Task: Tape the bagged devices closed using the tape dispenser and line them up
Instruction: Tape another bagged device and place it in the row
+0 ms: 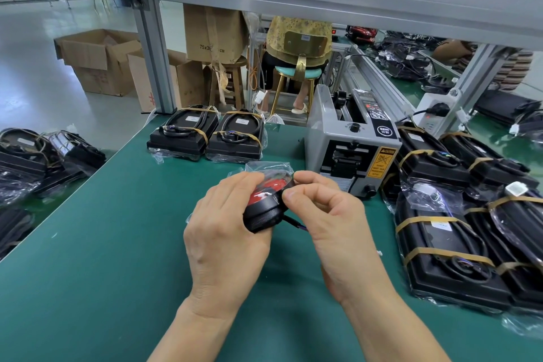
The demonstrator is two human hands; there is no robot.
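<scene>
The left hand (226,214) curled round a bagged device (264,209), black with a red part, held above the green table (102,244) in the middle. The right hand (326,211) pinched the bag's flap at its right edge. The tape machine (352,144) stood just behind. Best to fold the flap flat and tight first, then fetch tape. Two finished ones (205,135) sat side by side, far left.

On the table (102,244), the tape dispenser (351,141) stands toward the far edge, two bagged devices (205,135) side by side to its left, more bagged devices (458,214) along the right edge.
</scene>
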